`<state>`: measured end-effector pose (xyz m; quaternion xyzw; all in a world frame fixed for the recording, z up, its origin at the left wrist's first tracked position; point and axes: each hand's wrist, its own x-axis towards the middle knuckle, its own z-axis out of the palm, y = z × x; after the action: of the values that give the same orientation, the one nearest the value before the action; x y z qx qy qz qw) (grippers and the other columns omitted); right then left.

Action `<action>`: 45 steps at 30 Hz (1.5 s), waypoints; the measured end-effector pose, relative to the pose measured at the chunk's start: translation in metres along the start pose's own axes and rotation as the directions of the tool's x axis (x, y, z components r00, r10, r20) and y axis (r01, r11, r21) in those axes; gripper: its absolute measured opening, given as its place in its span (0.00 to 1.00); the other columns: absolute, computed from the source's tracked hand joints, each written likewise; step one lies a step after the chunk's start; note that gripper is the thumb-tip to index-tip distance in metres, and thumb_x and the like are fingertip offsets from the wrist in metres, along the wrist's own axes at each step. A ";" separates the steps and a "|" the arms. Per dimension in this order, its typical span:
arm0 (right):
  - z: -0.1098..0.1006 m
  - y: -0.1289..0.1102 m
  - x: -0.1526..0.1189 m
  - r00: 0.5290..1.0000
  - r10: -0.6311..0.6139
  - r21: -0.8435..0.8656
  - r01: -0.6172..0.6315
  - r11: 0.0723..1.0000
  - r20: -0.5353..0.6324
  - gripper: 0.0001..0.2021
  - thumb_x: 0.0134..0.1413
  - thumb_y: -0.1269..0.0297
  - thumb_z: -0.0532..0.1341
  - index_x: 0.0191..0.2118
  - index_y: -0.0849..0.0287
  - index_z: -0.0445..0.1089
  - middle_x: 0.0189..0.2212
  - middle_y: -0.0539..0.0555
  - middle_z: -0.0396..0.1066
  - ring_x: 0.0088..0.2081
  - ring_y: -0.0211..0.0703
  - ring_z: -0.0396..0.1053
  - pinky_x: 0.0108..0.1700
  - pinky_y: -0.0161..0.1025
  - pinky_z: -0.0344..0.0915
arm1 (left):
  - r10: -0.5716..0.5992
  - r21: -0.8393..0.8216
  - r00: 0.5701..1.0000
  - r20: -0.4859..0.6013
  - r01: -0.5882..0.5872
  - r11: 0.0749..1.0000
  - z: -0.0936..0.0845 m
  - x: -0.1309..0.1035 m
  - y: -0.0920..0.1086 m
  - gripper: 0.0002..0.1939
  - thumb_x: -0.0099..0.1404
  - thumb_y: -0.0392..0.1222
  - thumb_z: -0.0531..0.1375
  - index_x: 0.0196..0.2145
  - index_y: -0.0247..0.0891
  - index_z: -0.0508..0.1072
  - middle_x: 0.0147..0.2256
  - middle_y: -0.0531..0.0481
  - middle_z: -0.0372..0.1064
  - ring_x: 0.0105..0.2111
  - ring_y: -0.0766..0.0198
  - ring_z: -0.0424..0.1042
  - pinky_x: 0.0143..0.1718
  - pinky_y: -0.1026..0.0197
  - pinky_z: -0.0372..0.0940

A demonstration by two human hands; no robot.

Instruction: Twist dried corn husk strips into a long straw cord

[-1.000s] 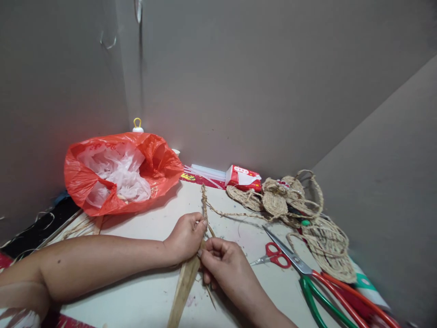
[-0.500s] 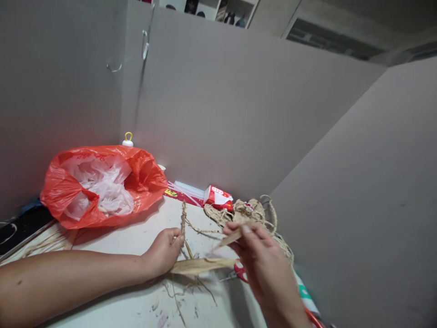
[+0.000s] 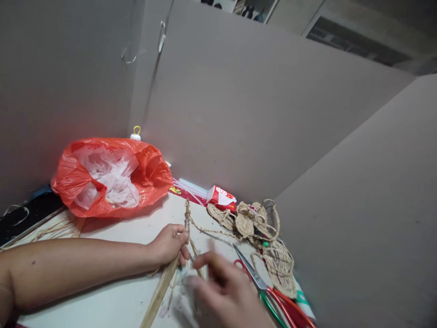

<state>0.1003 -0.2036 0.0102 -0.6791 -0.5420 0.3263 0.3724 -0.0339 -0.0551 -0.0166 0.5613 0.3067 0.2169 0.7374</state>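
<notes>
My left hand (image 3: 172, 243) is closed in a pinch on a braided straw cord (image 3: 187, 216), whose upper end stands up above the fingers. A wide flat straw strip (image 3: 159, 291) runs from beneath that hand toward the bottom edge. Thin loose strands hang below the fingers over the white table (image 3: 126, 305). To the right, my right hand (image 3: 225, 284) is blurred, its thumb and forefinger apart near the loose strands, and no strip shows between them.
A red plastic bag (image 3: 153, 171) with white bags inside sits at the left. Behind are a red tissue pack (image 3: 221, 198) and woven straw pieces (image 3: 246, 223). Scissors (image 3: 259, 280) with red and green handles lie at the right. Grey partitions (image 3: 221, 100) rise behind.
My right hand has moved down and left, and the strip it held no longer shows in it. The wide strip by my left hand now points down instead of right. The view has shifted slightly.
</notes>
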 end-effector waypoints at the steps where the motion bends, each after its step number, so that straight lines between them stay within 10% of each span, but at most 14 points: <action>1: 0.021 -0.019 0.014 0.994 -0.028 -0.019 0.030 0.999 0.109 0.09 0.48 0.58 0.62 0.34 0.57 0.71 0.22 0.49 0.63 0.25 0.39 0.60 0.26 0.34 0.58 | -0.015 -0.033 1.000 0.011 0.015 0.999 -0.001 0.001 0.002 0.22 0.52 0.62 0.56 0.27 0.39 0.59 0.16 0.55 0.66 0.13 0.68 0.62 0.16 0.67 0.52; 5: 0.050 -0.052 0.028 0.930 0.031 -0.052 -0.013 0.999 0.365 0.15 0.52 0.53 0.59 0.24 0.60 0.62 0.19 0.46 0.54 0.23 0.34 0.51 0.24 0.32 0.49 | -0.027 -0.076 0.999 0.029 0.029 0.997 -0.003 0.003 0.009 0.21 0.50 0.60 0.59 0.25 0.38 0.61 0.16 0.54 0.67 0.14 0.69 0.63 0.18 0.67 0.55; 10: 0.025 -0.051 0.014 0.961 -0.068 -0.055 0.085 0.995 0.267 0.21 0.58 0.47 0.50 0.22 0.58 0.57 0.19 0.47 0.52 0.24 0.37 0.52 0.27 0.33 0.52 | 0.025 -0.055 1.000 0.018 -0.024 0.998 -0.009 0.004 0.022 0.18 0.52 0.56 0.58 0.24 0.37 0.64 0.14 0.56 0.64 0.14 0.71 0.61 0.18 0.68 0.53; 15: 0.001 -0.059 0.023 0.956 -0.217 -0.162 0.186 0.969 -0.197 0.12 0.52 0.52 0.61 0.32 0.56 0.71 0.34 0.57 0.71 0.36 0.48 0.66 0.39 0.39 0.62 | 0.091 0.003 0.996 0.015 -0.091 0.996 -0.015 0.008 0.037 0.16 0.54 0.53 0.58 0.24 0.36 0.65 0.15 0.56 0.64 0.14 0.72 0.60 0.19 0.68 0.53; 18: -0.014 -0.060 0.045 0.914 -0.070 -0.007 0.074 0.997 -0.401 0.15 0.53 0.50 0.59 0.38 0.56 0.73 0.38 0.58 0.73 0.39 0.49 0.68 0.40 0.41 0.65 | 0.045 0.035 0.997 0.069 -0.047 0.998 -0.019 0.009 0.044 0.15 0.53 0.52 0.59 0.23 0.36 0.65 0.15 0.56 0.63 0.14 0.72 0.60 0.19 0.68 0.54; 22: -0.007 -0.052 0.077 0.988 0.148 0.359 -0.124 0.925 -0.041 0.18 0.49 0.47 0.61 0.33 0.61 0.72 0.27 0.55 0.71 0.30 0.43 0.69 0.32 0.37 0.66 | -0.047 0.027 0.990 0.133 0.044 0.999 -0.020 0.009 0.047 0.16 0.51 0.53 0.60 0.23 0.38 0.63 0.13 0.60 0.59 0.12 0.73 0.56 0.15 0.69 0.49; 25: 0.011 -0.043 0.091 0.948 0.191 0.434 -0.289 0.853 0.256 0.20 0.50 0.46 0.60 0.26 0.61 0.68 0.16 0.47 0.62 0.16 0.32 0.56 0.18 0.30 0.55 | -0.024 0.043 0.987 0.158 0.017 0.999 -0.020 0.008 0.044 0.18 0.51 0.54 0.60 0.20 0.38 0.61 0.12 0.61 0.54 0.10 0.76 0.47 0.13 0.68 0.40; 28: 0.018 -0.034 0.095 0.939 0.222 0.423 -0.319 0.848 0.263 0.21 0.48 0.46 0.61 0.22 0.59 0.61 0.13 0.41 0.49 0.14 0.27 0.40 0.15 0.29 0.37 | -0.026 0.071 0.985 0.172 0.014 0.997 -0.020 0.008 0.039 0.19 0.51 0.54 0.60 0.18 0.38 0.60 0.11 0.61 0.52 0.10 0.76 0.44 0.13 0.66 0.36; 33: 0.010 -0.019 0.098 0.961 0.139 0.311 -0.211 0.927 0.238 0.23 0.48 0.45 0.62 0.19 0.61 0.60 0.14 0.42 0.50 0.17 0.28 0.43 0.17 0.30 0.38 | -0.164 0.097 0.957 0.239 0.144 0.985 -0.020 0.008 0.039 0.16 0.51 0.51 0.60 0.19 0.37 0.63 0.12 0.61 0.51 0.11 0.76 0.44 0.14 0.66 0.35; 38: 0.007 -0.007 0.102 0.847 0.161 0.468 -0.427 0.774 0.507 0.22 0.48 0.48 0.62 0.18 0.58 0.54 0.11 0.40 0.45 0.14 0.27 0.36 0.15 0.31 0.31 | -0.170 0.145 0.928 0.331 0.128 0.981 -0.025 0.009 0.043 0.15 0.52 0.51 0.61 0.25 0.35 0.67 0.14 0.60 0.54 0.12 0.76 0.46 0.14 0.67 0.38; 45: 0.007 -0.001 0.106 0.823 0.122 0.553 -0.475 0.685 0.555 0.19 0.45 0.54 0.62 0.18 0.57 0.53 0.11 0.38 0.43 0.14 0.26 0.34 0.14 0.28 0.30 | -0.252 0.269 0.862 0.439 0.142 0.953 -0.037 0.018 0.052 0.14 0.54 0.49 0.59 0.25 0.34 0.67 0.17 0.55 0.63 0.12 0.75 0.46 0.14 0.66 0.40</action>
<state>0.1145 -0.0987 0.0032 -0.4782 -0.3388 0.7127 0.3856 -0.0455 -0.0036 0.0235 0.6430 0.1985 -0.0385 0.7387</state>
